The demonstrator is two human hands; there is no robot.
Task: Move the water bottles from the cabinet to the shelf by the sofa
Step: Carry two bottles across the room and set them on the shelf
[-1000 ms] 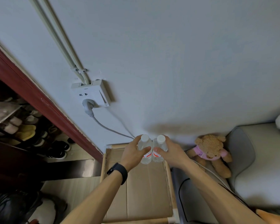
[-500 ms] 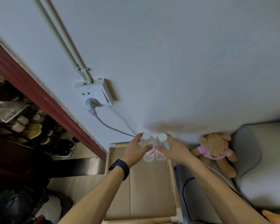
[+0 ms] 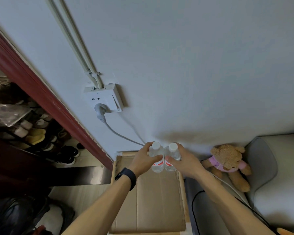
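Gripping left water bottle (image 3: 157,167) in left hand (image 3: 143,161); right water bottle (image 3: 170,167) in right hand (image 3: 185,163) | upright, touching; bases at 12 o'clock end of cardboard-topped shelf (image 3: 158,200); contact unclear

I see dim, bluish light. A soft shadow smears the wall (image 3: 193,65). Straight lines bow toward my view's edges.
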